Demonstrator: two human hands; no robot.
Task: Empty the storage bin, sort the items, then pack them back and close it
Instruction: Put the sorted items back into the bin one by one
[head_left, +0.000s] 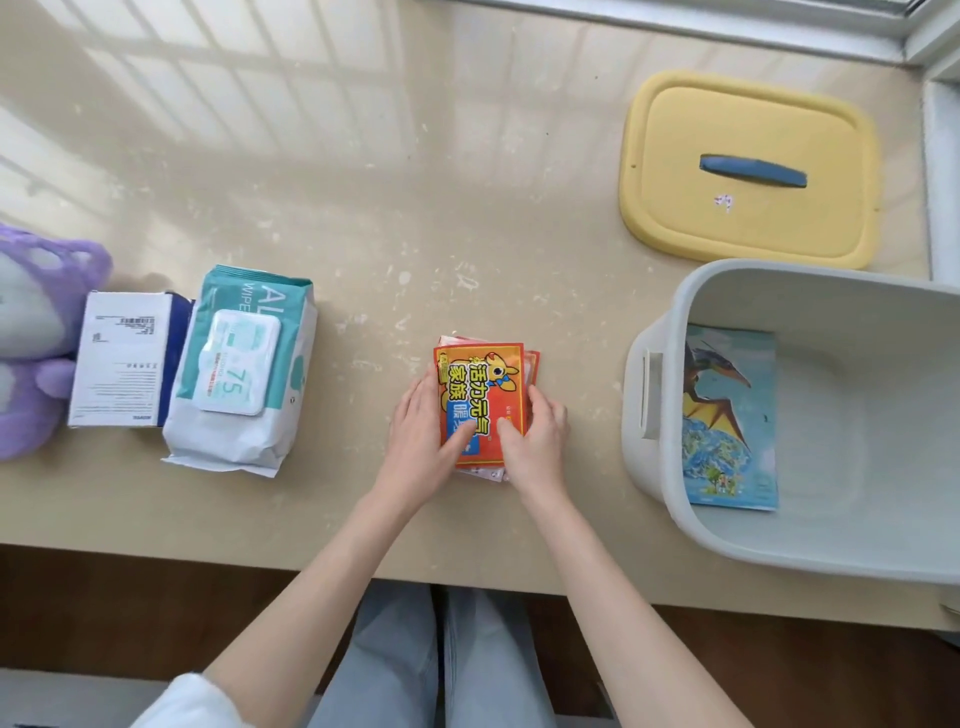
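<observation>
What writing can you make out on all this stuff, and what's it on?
"AL", "WIPE", "75": on the wipes pack.
"活力元气家族": on the top orange packet.
Barcode and fine print on the white box: too small.
The picture book in the bin, the sticker on the yellow lid: nothing legible.

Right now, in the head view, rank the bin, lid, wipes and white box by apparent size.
1. bin, though partly cut off by the frame
2. lid
3. wipes
4. white box
</observation>
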